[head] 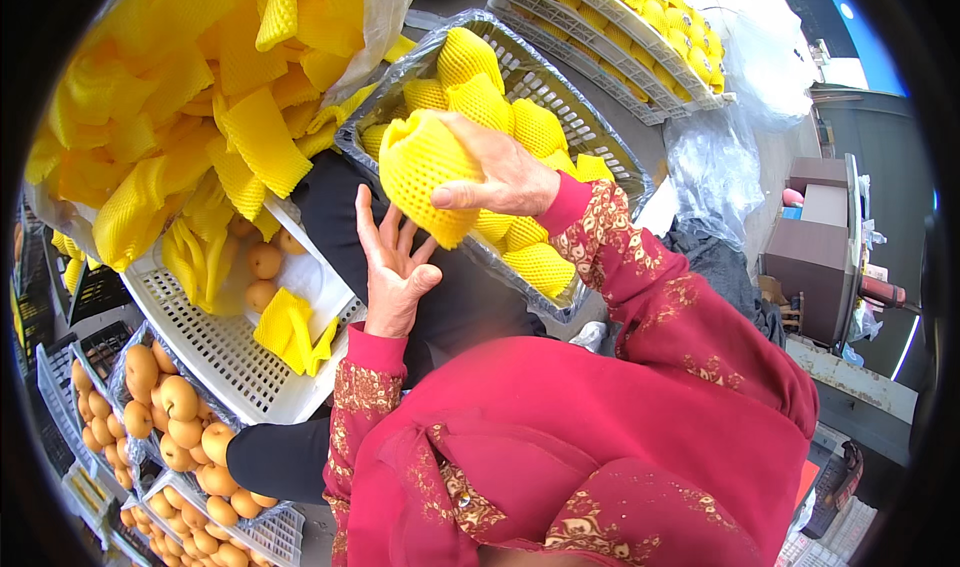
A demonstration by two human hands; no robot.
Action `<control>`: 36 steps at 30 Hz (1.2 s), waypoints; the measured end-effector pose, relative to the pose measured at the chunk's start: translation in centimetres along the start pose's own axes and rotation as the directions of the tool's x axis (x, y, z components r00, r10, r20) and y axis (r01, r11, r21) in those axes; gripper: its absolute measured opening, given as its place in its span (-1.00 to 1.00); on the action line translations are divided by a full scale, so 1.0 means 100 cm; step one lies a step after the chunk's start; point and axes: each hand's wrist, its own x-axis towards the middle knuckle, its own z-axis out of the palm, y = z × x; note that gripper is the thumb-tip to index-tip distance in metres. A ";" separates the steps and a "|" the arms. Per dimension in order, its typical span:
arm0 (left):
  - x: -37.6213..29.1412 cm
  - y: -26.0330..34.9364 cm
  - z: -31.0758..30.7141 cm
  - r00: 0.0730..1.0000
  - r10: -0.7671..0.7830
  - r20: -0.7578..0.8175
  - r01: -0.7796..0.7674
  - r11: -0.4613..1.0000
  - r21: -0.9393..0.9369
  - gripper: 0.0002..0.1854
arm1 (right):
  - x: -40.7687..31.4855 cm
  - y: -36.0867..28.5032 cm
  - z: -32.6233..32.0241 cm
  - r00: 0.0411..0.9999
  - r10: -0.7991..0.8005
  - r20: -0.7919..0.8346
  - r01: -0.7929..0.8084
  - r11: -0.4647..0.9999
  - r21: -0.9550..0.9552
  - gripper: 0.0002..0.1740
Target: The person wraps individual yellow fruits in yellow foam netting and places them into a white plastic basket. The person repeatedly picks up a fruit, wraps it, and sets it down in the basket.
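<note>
My right hand (499, 166) is closed around a fruit in a yellow foam net sleeve (427, 173), thumb on its near side. Just below it, my left hand (395, 267) is held palm up with the fingers spread and nothing in it. Behind the held piece, a plastic-lined dark crate (592, 136) holds several yellow-sleeved pieces (480, 102). To the left, a white perforated basket (225, 349) contains loose round brown-orange fruits, probably Asian pears (264, 260), and folded yellow foam sleeves (289, 331).
A large clear bag of yellow foam sleeves (255, 136) leans over the white basket. Crates of bare pears (180, 398) stand at the lower left. Stacked white trays (592, 42) of sleeved fruit stand beyond the dark crate, beside clear plastic sheeting (712, 162).
</note>
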 end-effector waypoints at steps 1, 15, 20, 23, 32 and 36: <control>0.003 -0.009 0.002 0.993 -0.105 0.060 0.113 0.981 -0.155 0.12 | -0.010 0.001 0.004 0.991 0.023 0.133 -0.047 0.982 0.182 -0.09; -0.011 -0.006 -0.024 0.900 -0.267 0.344 0.413 0.775 -0.479 0.14 | -0.002 0.072 0.060 0.927 0.362 -0.102 -0.371 0.836 -0.404 -0.26; -0.013 -0.006 -0.025 0.899 -0.264 0.349 0.411 0.782 -0.469 0.14 | 0.011 0.073 0.071 0.929 0.231 -0.288 -0.354 0.778 -0.520 -0.24; -0.012 -0.008 -0.027 0.900 -0.262 0.350 0.410 0.782 -0.469 0.15 | 0.016 0.066 0.074 0.944 0.250 -0.215 -0.329 0.665 -0.670 -0.15; -0.010 -0.011 -0.028 0.891 -0.269 0.367 0.422 0.788 -0.449 0.13 | 0.044 0.070 0.046 0.969 0.202 -0.140 -0.230 0.544 -0.807 -0.08; -0.008 -0.013 -0.024 0.904 -0.258 0.340 0.397 0.801 -0.448 0.09 | 0.061 0.087 0.034 0.963 0.240 -0.121 -0.221 0.452 -0.864 -0.08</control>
